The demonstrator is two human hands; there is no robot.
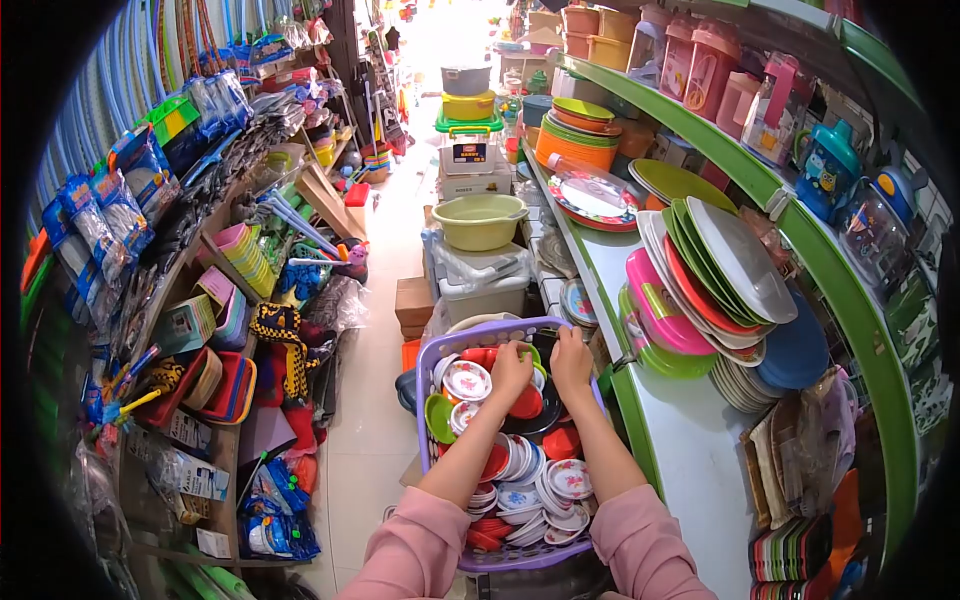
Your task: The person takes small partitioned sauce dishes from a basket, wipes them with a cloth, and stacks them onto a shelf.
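Observation:
A purple plastic basket (432, 357) stands in front of me, heaped with small dishes. My left hand (511, 372) reaches inside it with fingers curled downward, close to a red dish (527, 403); what they hold is hidden. Near the far rim, my right hand (572, 360) has its fingers pinched together, and I cannot make out what is in them. A dark round dish (549, 409) lies below, between the hands. White floral saucers (467, 381) and a green dish (439, 417) sit at the left. Stacked floral dishes (518, 497) fill the near half.
A green-edged shelf (668, 440) at the right carries stacked plates (735, 260) and a pink lidded box (668, 305). Beyond the basket, a pale green basin (478, 221) rests on a container. Crowded shelves (205, 330) line the left side of the tiled aisle (372, 400).

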